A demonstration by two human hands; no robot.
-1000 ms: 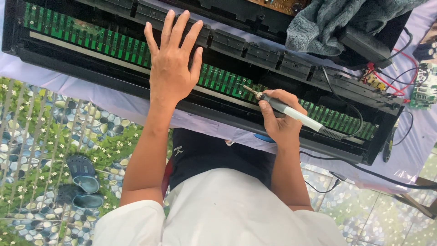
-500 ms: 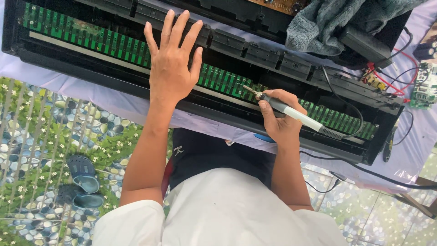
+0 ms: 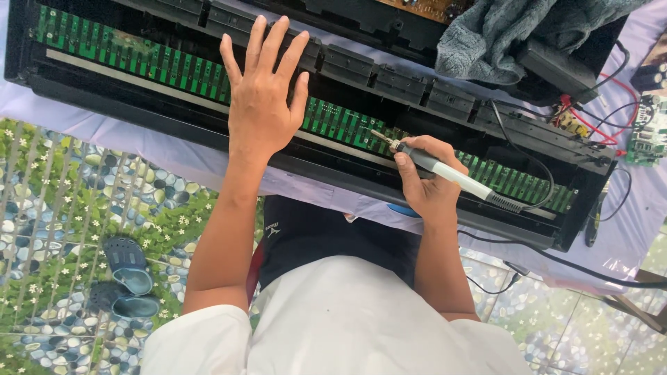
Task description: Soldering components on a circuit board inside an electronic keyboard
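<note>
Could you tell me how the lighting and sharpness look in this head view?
Head view: even, soft daylight, no hard shadows or glare; left hand, right hand and soldering iron are sharp; the green circuit board is crisp; edges bow slightly from the wide lens.

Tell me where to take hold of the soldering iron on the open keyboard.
Grip the soldering iron on its grey and white handle, coming from the near side as the right hand does. The bare metal tip points left onto the green circuit board, and the cord trails right.
</note>
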